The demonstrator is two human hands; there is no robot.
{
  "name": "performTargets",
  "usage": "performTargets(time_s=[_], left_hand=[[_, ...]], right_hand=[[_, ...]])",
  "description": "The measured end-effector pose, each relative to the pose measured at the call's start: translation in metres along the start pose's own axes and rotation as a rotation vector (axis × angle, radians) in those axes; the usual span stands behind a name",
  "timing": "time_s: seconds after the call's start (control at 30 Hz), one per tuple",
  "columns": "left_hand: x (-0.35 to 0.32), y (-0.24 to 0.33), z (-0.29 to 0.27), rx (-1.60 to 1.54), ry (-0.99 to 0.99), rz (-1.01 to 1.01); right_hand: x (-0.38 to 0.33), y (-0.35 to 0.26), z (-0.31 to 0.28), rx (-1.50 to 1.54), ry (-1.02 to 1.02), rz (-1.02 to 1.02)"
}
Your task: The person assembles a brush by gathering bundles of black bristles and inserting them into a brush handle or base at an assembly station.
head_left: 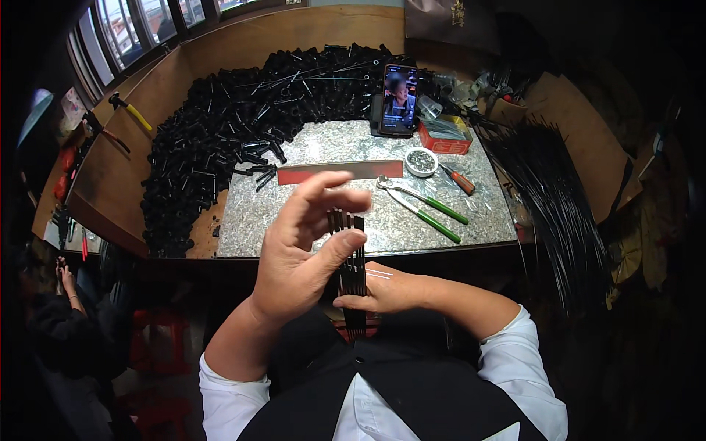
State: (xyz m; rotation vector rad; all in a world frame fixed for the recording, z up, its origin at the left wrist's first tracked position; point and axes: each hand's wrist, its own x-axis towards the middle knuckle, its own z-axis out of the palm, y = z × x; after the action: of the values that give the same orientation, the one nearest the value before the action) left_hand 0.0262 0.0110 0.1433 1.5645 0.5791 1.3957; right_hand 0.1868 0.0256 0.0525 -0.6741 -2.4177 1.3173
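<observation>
My right hand [386,290] grips a bundle of thin black rods [353,268] near its lower part, holding it upright in front of my chest. My left hand [301,246] is raised beside the bundle's top, thumb touching the rods and fingers spread apart above them. Both hands are just in front of the near edge of a speckled stone slab [323,213] on the workbench.
A large heap of black tubes [235,125] covers the bench's left and back. On the slab lie green-handled pliers [426,209], a red strip [338,171], a small round dish [421,161], a propped phone [398,99] and a red box [445,136]. Long black rods [559,198] fan out right.
</observation>
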Motion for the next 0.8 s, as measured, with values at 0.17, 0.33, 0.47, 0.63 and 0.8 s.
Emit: performTargets(time_s=[0.17,0.33,0.47,0.63,0.8], left_hand=[[0.003,0.001,-0.001,0.009,-0.051,-0.001],[0.003,0.001,-0.005,0.074,-0.127,0.047],[0.001,0.006,-0.005,0.118,-0.169,0.087],[-0.005,0.008,0.004,0.070,-0.224,0.168],[-0.027,-0.023,-0.011,-0.110,0.062,0.281]], right_hand=[[-0.009,0.009,0.005,-0.061,0.039,-0.133],[-0.018,0.019,-0.007,0.052,0.014,-0.226],[-0.019,0.025,-0.002,0.514,0.118,0.069],[-0.004,0.038,0.016,0.397,0.444,-0.061],[0.007,0.043,0.027,0.403,0.539,0.113]])
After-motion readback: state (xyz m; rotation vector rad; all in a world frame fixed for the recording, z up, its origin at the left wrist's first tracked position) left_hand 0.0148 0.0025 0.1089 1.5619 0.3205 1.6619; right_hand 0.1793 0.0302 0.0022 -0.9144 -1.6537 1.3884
